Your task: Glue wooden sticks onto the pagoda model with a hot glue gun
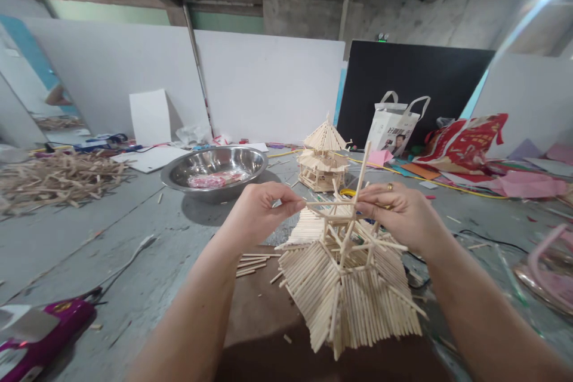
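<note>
A pagoda model made of thin wooden sticks [353, 304] stands in front of me, with a sloping stick roof below and an open frame on top. My left hand [264, 215] pinches the left end of a wooden stick [329, 203], which lies nearly level over the frame. At the stick's right end, the thumb and fingers of my right hand [400, 215] are closed at a corner where a longer stick [363, 170] slants upward. Exactly which sticks my right fingertips touch is partly hidden. Several loose sticks [253, 264] lie left of the model on a brown board [259, 328].
Farther back stands a finished-looking stick pagoda [324, 158]. A steel basin [215, 191] holding a plastic packet is at the left, beyond a purple glue gun [54, 331]. A stick heap [67, 179], a white bag [391, 128] and a pink-handled object [548, 268] lie around.
</note>
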### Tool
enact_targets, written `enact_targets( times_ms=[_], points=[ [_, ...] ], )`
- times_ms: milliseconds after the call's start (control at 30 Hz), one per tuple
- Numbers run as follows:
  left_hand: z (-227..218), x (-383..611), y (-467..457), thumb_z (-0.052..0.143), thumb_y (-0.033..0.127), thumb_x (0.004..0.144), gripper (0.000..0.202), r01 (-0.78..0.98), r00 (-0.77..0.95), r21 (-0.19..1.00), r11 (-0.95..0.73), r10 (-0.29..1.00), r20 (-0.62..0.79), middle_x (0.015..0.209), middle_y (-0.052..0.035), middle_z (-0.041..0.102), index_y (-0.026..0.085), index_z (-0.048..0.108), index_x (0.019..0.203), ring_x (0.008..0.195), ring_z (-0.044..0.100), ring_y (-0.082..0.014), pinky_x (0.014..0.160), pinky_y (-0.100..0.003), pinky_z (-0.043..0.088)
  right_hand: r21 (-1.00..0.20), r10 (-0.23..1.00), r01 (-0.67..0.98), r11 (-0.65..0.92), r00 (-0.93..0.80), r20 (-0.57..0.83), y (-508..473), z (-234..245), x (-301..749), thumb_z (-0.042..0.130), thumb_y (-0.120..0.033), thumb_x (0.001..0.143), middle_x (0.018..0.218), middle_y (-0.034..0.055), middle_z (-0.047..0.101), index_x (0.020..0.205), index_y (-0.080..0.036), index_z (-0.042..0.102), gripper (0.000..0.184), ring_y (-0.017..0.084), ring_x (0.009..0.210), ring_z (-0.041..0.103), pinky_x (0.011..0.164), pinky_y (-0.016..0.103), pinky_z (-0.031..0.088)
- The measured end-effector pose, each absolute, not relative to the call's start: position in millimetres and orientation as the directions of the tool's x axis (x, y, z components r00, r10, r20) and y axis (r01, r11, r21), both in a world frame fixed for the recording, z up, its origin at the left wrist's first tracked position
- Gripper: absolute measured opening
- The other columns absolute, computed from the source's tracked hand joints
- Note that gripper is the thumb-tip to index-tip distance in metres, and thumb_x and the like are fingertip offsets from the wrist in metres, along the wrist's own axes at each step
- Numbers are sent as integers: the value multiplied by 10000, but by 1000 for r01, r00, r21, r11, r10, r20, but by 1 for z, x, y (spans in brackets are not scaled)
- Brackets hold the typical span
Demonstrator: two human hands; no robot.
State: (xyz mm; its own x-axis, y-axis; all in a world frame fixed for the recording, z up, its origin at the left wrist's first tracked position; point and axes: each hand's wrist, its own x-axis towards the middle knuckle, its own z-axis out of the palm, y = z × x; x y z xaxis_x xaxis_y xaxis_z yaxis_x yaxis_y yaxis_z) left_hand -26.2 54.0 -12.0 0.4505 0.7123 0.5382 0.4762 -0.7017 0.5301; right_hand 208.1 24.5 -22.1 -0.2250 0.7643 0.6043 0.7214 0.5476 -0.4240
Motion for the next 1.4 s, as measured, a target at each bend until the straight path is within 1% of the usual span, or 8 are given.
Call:
enact_targets(
  times_ms=[267,533,733,833,933,1067,1167,1400],
  points=[
    [-12,-26,54,546,282,730,139,490,444,532,-691,723,529,649,-1,620,178,625,681,603,531,-88,557,-210,417,-412,769,726,551,-249,589,22,-20,209,538,-264,758,768,15,686,674,-257,693,176,169,808,603,740,324,442],
    [-11,-27,54,537,296,734,146,499,442,520,-693,720,535,656,-12,625,187,625,690,612,540,-104,560,-226,424,-429,788,732,530,-238,567,21,-19,211,524,-294,759,825,22,679,770,-258,690,170,184,851,598,766,347,457],
    [-11,-26,53,546,290,731,140,497,441,523,-693,721,535,654,-13,627,184,628,687,610,543,-103,561,-223,425,-426,795,748,509,-218,566,20,-23,215,513,-250,735,987,42,632,900,-225,637,208,213,975,544,852,386,412],
    [-11,-26,53,552,287,728,133,497,433,528,-688,725,536,659,-10,628,186,631,691,616,545,-102,561,-220,425,-477,819,738,477,-176,546,19,-24,216,498,-233,732,1060,29,587,988,-250,574,268,203,954,548,811,357,438],
    [-11,-26,53,552,287,728,134,496,434,529,-688,725,535,660,-11,627,186,632,692,619,546,-103,562,-222,425,-550,850,717,428,-112,516,20,-24,215,500,-276,740,997,30,598,983,-253,549,250,193,864,571,705,320,471],
    [-11,-27,53,550,286,728,135,502,435,524,-688,724,535,659,-13,625,185,630,688,617,543,-103,562,-224,424,-596,863,711,372,-28,505,20,-23,214,496,-368,751,833,33,609,842,-212,547,188,160,675,564,582,288,457],
    [-11,-27,53,547,294,729,140,501,437,522,-690,722,536,665,-16,628,188,630,695,619,543,-106,564,-228,426,-581,864,727,364,-31,503,21,-22,213,484,-401,757,740,16,594,758,-214,529,192,141,598,534,559,280,441],
    [-11,-27,53,545,303,728,147,502,432,523,-689,724,538,663,-19,632,192,641,713,613,547,-108,570,-232,433,-572,858,707,416,-97,504,22,-24,215,480,-389,762,711,9,596,731,-234,535,168,153,616,545,570,286,447]
  ],
)
